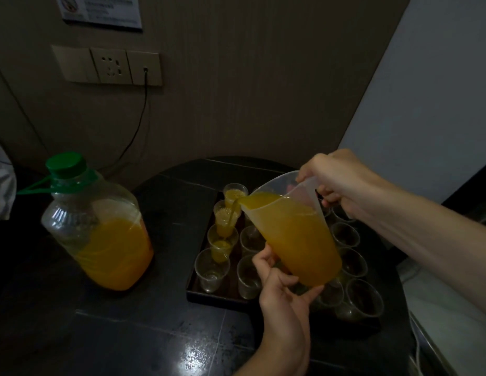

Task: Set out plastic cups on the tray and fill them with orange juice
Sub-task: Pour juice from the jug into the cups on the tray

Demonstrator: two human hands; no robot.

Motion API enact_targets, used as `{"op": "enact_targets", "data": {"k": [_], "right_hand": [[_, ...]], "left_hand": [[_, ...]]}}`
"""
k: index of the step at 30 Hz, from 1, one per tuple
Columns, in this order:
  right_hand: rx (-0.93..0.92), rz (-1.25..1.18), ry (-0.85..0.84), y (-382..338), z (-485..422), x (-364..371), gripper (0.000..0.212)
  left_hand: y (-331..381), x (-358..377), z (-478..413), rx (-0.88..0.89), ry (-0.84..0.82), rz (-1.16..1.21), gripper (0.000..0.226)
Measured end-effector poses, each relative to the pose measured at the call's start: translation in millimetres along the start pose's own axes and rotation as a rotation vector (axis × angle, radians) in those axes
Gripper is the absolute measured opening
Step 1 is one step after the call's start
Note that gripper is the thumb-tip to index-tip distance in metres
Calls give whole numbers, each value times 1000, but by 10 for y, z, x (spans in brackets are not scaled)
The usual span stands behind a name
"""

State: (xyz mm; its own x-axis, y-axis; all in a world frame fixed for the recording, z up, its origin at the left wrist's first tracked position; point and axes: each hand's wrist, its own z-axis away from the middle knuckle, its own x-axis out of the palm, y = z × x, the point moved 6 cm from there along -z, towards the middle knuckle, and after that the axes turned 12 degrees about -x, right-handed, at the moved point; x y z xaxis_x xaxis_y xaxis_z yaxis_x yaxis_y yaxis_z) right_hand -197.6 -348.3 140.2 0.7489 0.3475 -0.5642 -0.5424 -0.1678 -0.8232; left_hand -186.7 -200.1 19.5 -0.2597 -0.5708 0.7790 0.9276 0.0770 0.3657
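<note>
Black stone table bears a tray under both hands and a juice bottle well to their left. Right hand grips the tilted jug by its handle, left hand cradles its base; juice streams into a clear cup on the tray.

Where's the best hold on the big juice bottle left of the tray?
The green strap handle at its neck, approached from the left where the loop sticks out. The bottle body looks too wide for one hand.
</note>
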Motion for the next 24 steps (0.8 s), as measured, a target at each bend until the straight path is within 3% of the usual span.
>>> {"op": "enact_targets", "data": {"k": [10,24], "right_hand": [[16,24,0,-6,-13,-29,11],[-24,43,3,-49,8,-18,13]], "left_hand": [[-27,-2,-55,15,-15,14,65],[-9,22,-35,14,-26,38,58]]}}
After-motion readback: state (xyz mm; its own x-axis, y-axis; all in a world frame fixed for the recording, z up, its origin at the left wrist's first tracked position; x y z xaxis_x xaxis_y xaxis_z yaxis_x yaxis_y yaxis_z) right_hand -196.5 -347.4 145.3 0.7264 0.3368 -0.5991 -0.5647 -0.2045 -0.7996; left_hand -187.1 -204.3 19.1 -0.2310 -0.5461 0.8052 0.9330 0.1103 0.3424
